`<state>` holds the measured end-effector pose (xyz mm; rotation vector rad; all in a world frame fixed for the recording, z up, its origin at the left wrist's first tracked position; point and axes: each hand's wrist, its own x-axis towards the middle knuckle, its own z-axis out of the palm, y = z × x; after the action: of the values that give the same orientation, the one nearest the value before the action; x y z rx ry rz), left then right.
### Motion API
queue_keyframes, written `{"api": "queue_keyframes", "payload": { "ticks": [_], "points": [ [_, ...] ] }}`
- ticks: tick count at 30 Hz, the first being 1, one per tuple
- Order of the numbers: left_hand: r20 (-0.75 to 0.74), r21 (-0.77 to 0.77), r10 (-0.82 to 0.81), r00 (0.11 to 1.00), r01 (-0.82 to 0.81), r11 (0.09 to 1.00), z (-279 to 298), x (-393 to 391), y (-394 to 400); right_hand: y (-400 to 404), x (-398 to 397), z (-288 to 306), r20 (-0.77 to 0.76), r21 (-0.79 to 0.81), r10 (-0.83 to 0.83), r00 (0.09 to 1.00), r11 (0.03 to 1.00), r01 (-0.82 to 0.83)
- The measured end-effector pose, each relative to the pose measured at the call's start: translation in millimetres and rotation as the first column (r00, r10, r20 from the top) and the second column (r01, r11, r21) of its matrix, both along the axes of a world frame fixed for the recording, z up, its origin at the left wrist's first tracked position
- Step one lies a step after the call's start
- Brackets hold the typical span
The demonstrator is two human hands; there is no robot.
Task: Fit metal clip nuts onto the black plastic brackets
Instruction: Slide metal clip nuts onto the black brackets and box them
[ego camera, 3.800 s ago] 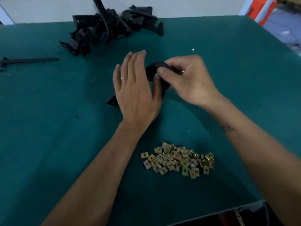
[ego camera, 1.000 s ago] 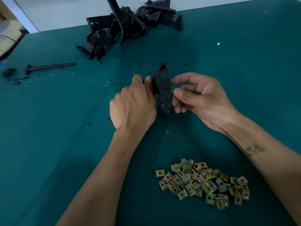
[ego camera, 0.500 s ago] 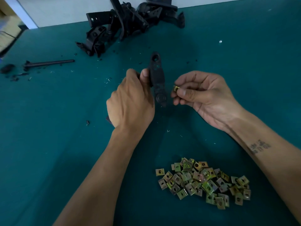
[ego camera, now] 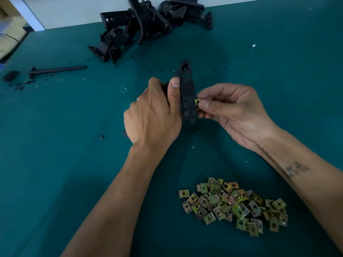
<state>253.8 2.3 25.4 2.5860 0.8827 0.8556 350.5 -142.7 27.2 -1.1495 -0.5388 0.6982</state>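
My left hand point(ego camera: 154, 115) grips a long black plastic bracket point(ego camera: 187, 89) and holds it upright above the green table, thumb along its left edge. My right hand point(ego camera: 232, 110) pinches a small yellowish metal clip nut point(ego camera: 197, 101) between thumb and fingers, right at the bracket's right edge near its lower end. Whether the nut sits on the edge I cannot tell. A loose heap of clip nuts point(ego camera: 235, 204) lies near the table's front, below my right forearm.
A pile of black plastic brackets point(ego camera: 146, 26) lies at the back of the green table point(ego camera: 55, 164). A black rod point(ego camera: 57, 69) and small black scraps point(ego camera: 11, 76) lie at the far left. Tiny shavings dot the cloth.
My right hand has brought the clip nut left against the bracket's right edge. My left hand still holds the bracket upright, hardly moved.
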Motion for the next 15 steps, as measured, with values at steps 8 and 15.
{"api": "queue_keyframes", "payload": {
  "ticks": [8, 15],
  "points": [
    [-0.014, 0.008, 0.023, 1.000, -0.023, 1.000, -1.7, 0.7, 2.1, 0.1, 0.8, -0.4, -0.024, -0.014, -0.048, 0.999, 0.999, 0.048],
    [-0.016, 0.022, 0.014, 1.000, -0.014, 1.000, -1.9, 0.4, 0.9, 4.9, -7.3, -1.7, -0.101, -0.013, -0.135, 0.986, 0.991, 0.135]
  ]
}}
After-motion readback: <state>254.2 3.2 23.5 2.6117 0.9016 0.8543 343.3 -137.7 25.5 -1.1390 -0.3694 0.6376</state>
